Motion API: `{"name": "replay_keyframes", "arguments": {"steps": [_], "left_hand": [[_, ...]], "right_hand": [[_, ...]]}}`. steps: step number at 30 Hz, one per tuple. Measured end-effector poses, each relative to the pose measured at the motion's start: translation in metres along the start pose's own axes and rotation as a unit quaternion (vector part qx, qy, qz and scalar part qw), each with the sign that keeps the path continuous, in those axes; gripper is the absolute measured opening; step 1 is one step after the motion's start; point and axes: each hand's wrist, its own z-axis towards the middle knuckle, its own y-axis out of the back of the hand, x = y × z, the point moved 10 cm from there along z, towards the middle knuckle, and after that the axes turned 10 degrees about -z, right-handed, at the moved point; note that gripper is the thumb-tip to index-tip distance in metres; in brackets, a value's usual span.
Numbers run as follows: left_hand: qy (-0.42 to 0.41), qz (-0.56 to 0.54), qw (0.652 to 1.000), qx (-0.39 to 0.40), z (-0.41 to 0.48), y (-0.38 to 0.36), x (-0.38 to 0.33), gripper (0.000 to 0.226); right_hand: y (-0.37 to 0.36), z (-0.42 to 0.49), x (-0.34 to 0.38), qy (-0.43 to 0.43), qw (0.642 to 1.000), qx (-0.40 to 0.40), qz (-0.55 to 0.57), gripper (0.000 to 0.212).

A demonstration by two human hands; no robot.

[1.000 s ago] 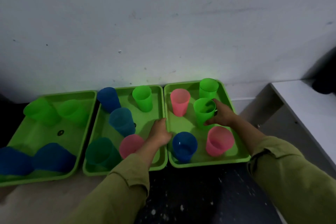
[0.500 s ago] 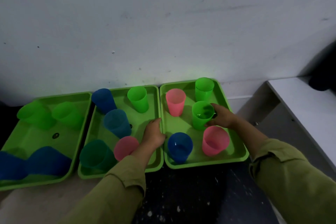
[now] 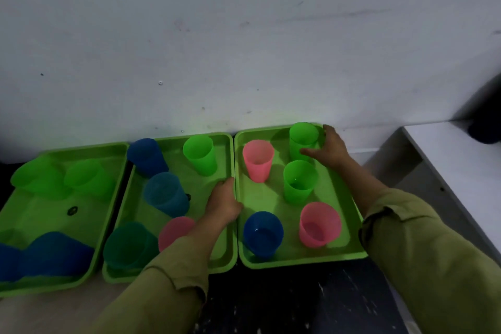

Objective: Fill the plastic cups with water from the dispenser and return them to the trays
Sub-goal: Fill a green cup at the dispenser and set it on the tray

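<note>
Three green trays stand side by side against the wall. The right tray (image 3: 298, 262) carries two green cups, two pink cups and one blue cup (image 3: 263, 233), all upright. My right hand (image 3: 329, 148) wraps thumb and fingers round the far green cup (image 3: 302, 138) at the tray's back. In front of that cup stands the other green cup (image 3: 299, 182), untouched. My left hand (image 3: 223, 203) grips the rim where the middle tray (image 3: 195, 187) meets the right tray. No dispenser is in view.
The middle tray holds several cups: blue, green, pink and dark green. Green and blue cups lie on the left tray (image 3: 40, 211). A white ledge (image 3: 455, 160) runs along the right, with a dark object (image 3: 485, 127) at its far end. The floor in front is dark.
My right hand let go of the middle green cup, which now stands on the tray, and moved back to take hold of the far green cup. My left hand stayed on the rim.
</note>
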Motion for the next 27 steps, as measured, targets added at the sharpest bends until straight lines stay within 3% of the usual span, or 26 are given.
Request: {"name": "replay_keyframes", "arguments": {"steps": [4,10,17,21,27], "left_hand": [[0.000,0.012,1.000,-0.006,0.008,0.000,0.006,0.056],[-0.001,0.010,1.000,0.001,0.010,-0.003,0.010,0.068],[-0.008,0.025,0.999,0.037,0.010,0.003,-0.001,0.045],[-0.052,0.011,0.999,0.007,0.003,0.032,-0.028,0.065],[-0.167,-0.081,0.983,-0.015,-0.032,0.096,-0.074,0.073]], "right_hand": [[-0.016,0.019,0.005,0.002,0.999,0.031,-0.015,0.083],[-0.019,0.021,0.003,-0.029,0.999,0.014,-0.012,0.082],[0.020,0.004,0.042,-0.001,0.998,-0.054,0.024,0.079],[0.044,-0.015,0.085,0.039,0.995,-0.083,0.044,0.082],[0.051,-0.068,0.160,0.105,0.989,-0.068,0.080,0.082]]}}
